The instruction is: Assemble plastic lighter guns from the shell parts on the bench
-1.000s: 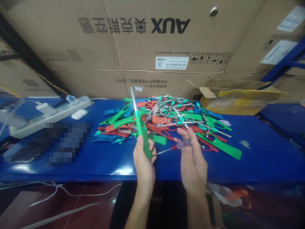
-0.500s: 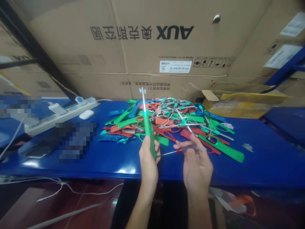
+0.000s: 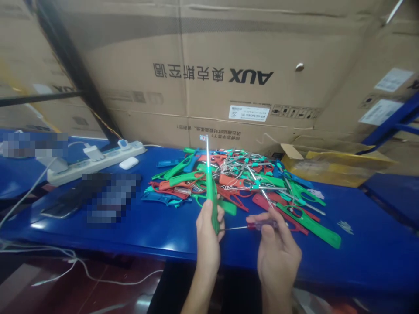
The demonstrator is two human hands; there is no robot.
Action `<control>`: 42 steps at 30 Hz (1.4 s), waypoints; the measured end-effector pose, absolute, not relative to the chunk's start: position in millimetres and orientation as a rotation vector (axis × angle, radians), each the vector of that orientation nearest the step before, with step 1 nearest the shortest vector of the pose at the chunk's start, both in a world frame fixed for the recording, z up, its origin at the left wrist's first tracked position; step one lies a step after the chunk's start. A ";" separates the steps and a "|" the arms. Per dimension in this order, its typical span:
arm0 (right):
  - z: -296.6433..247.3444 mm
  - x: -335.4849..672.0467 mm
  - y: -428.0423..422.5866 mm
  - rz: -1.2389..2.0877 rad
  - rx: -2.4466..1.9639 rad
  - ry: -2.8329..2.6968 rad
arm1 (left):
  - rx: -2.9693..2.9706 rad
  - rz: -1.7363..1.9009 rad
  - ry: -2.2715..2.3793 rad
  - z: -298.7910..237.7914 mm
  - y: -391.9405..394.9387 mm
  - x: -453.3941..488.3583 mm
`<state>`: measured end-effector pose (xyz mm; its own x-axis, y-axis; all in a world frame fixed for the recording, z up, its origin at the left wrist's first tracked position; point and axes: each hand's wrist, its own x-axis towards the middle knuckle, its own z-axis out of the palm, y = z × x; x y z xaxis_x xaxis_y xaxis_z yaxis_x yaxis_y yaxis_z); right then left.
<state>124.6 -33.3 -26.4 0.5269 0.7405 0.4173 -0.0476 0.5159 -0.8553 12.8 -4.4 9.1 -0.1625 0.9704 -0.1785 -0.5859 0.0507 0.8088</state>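
Biggest stuff first: the blue bench point(image 3: 163, 237) has a messy heap of lighter parts point(image 3: 229, 180) just beyond the hands, so I'd work on this near side where nothing snags. For the driver bit, I'd keep the left hand point(image 3: 209, 224) rock steady and let the right hand point(image 3: 277, 253) do all the turning. Brace the green lighter point(image 3: 211, 185) firmly, bring the screwdriver point(image 3: 252, 226) in straight, press along the shaft point(image 3: 237, 228), and only then twist. Come in crooked and it'll probably slip, and those left fingers are right there to get poked.

As for where it all sits: the lighter's held nearly upright, silver tube point(image 3: 207, 152) pointing up, left fingers wrapped round its darker lower part. The right fingers are pinched on the screwdriver's see-through handle point(image 3: 263, 224). Shaft runs sideways between the hands toward the lighter's bottom end. Smallest bit, the tip, is hidden by the left fingertips, so can't tell if it's seated.
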 end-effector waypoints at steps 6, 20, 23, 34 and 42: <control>-24.5 120.3 -33.4 0.613 -0.943 -0.884 | 0.498 1.528 0.893 13.6 -5.0 11.8; -22.2 125.2 -39.1 0.364 -0.951 -1.031 | 0.478 1.545 0.926 14.9 -4.8 9.9; -13.9 116.6 -44.2 0.386 -1.097 -0.986 | 0.483 1.532 0.922 14.2 -5.6 9.8; -20.0 119.9 -36.6 0.478 -1.140 -0.936 | 0.565 1.493 0.986 11.7 -5.7 12.1; -19.2 118.1 -35.2 0.615 -1.055 -0.780 | 0.563 1.485 0.977 14.4 -8.6 12.5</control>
<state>118.1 -35.2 -19.2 0.5873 0.7655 0.2627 -0.0767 0.3758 -0.9235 12.5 -8.6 14.4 -0.1724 0.9662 -0.1915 -0.5585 0.0643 0.8270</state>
